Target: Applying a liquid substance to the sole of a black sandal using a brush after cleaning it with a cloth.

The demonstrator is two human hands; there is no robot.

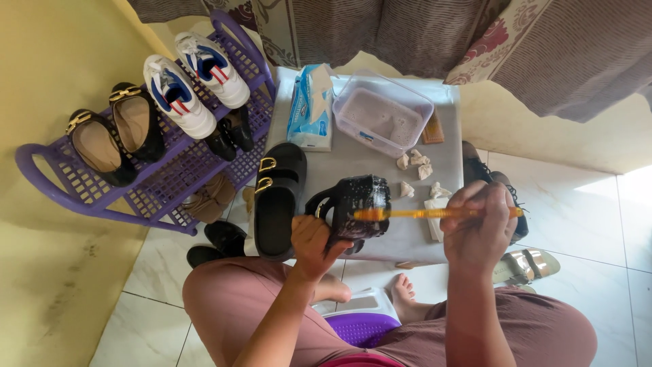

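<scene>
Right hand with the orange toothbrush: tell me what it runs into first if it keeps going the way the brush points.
The right hand points its orange toothbrush leftward; the bristle end already touches the wet black sandal held by the left hand, so that sandal comes first.

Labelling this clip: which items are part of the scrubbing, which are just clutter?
In use: left hand holding wet black slide sandal; right hand holding orange toothbrush; clear plastic tub of soapy water.

Lying about: purple plastic shoe rack; white sneakers; gold strap sandal.
</scene>
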